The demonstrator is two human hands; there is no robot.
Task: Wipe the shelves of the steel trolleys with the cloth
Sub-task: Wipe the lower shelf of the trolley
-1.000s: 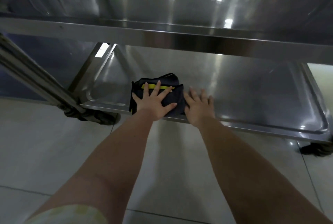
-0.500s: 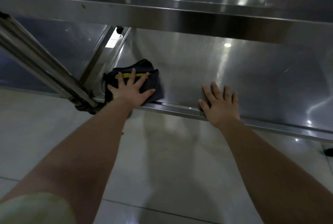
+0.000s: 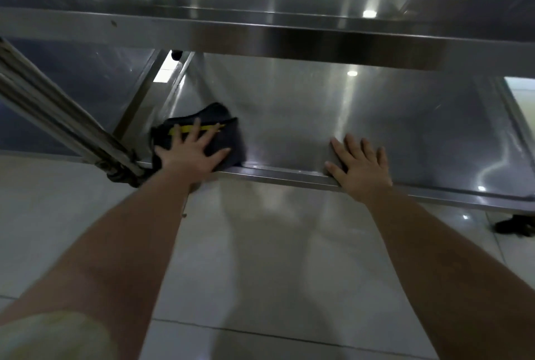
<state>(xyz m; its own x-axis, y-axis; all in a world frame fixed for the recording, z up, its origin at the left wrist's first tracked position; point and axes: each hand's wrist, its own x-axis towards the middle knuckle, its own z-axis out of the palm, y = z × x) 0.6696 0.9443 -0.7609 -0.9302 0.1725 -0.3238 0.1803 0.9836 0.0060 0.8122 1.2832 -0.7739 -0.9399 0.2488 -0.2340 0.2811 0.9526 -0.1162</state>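
Note:
A dark folded cloth [image 3: 228,135] with a yellow stripe lies in the front left corner of the steel trolley's bottom shelf [image 3: 390,122]. My left hand [image 3: 191,152] lies flat on the cloth, fingers spread, pressing it onto the shelf. My right hand [image 3: 360,165] rests flat on the shelf's front rim, well to the right of the cloth, with straight fingers and nothing in it.
The steel shelf above [image 3: 289,38] overhangs the bottom one. A slanted steel leg [image 3: 58,111] and a castor [image 3: 121,177] stand at the left, another castor [image 3: 515,226] at the right. A second trolley's shelf [image 3: 86,79] adjoins on the left. Pale floor tiles [image 3: 275,258] lie below.
My left hand has slid the cloth leftward into the shelf's front left corner. My right hand came off the cloth's edge and now rests farther right on the front rim.

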